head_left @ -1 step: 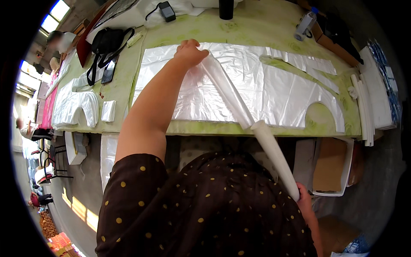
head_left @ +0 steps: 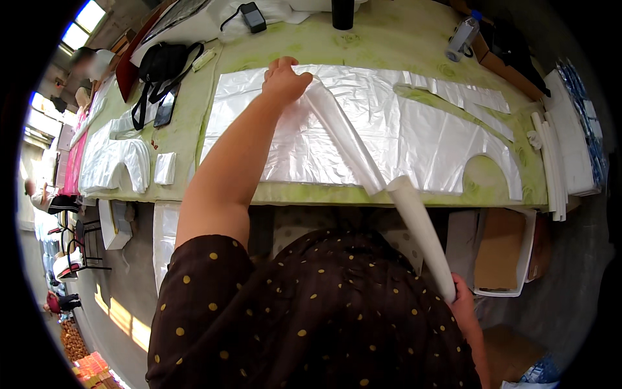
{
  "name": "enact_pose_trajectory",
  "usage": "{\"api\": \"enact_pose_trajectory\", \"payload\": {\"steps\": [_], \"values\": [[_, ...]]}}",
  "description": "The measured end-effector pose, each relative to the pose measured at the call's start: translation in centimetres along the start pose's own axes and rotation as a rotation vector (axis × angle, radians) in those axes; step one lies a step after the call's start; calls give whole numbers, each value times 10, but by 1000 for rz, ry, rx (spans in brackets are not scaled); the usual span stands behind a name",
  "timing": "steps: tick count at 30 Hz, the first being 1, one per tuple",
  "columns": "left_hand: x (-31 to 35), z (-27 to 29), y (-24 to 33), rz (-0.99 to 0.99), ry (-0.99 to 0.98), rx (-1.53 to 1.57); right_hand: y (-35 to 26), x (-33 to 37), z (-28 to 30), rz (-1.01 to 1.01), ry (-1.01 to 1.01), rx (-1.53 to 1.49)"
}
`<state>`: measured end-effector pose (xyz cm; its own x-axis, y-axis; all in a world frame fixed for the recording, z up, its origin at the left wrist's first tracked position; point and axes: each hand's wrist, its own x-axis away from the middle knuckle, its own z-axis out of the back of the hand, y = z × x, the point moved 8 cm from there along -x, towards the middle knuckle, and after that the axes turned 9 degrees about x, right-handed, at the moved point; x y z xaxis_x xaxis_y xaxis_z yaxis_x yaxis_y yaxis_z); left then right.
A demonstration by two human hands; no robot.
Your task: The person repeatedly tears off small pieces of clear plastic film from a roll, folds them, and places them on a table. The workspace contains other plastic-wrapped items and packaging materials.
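Observation:
My left hand [head_left: 286, 81] is closed at the far end of a flattened roll of clear plastic film [head_left: 346, 136]; its fingertips are partly hidden. This roll slants across a large sheet of shiny plastic [head_left: 414, 139], cut with curved edges, spread on the table. Down at the right, beside my body, my right hand [head_left: 461, 299] grips the lower end of a white tube [head_left: 422, 233]. The tube's upper end sits just off the table edge, close to the near end of the film roll but apart from it.
Folded plastic sheets [head_left: 116, 159] and a small folded square [head_left: 165, 168] lie at the left of the green table cover [head_left: 382, 48]. A black bag [head_left: 162, 61], phone [head_left: 166, 107], bottle [head_left: 463, 37] and black cup [head_left: 342, 14] stand around. More white tubes [head_left: 547, 162] lie right.
The white tube has shifted slightly right and away from the film roll's near end, so the gap between them is wider. My left hand has moved very slightly left.

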<state>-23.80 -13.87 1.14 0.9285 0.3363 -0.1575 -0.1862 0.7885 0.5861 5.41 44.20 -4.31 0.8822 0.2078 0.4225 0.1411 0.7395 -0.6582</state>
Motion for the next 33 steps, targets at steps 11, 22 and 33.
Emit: {"api": "enact_pose_trajectory", "payload": {"steps": [11, 22, 33], "values": [[234, -42, 96, -744, -494, -14, -162, -151, 61, 412, 87, 268], [250, -24, 89, -836, -425, 156, -232, -280, 61, 610, 424, 739], [249, -35, 95, -762, -400, -21, -241, -282, 47, 607, 401, 802]]}}
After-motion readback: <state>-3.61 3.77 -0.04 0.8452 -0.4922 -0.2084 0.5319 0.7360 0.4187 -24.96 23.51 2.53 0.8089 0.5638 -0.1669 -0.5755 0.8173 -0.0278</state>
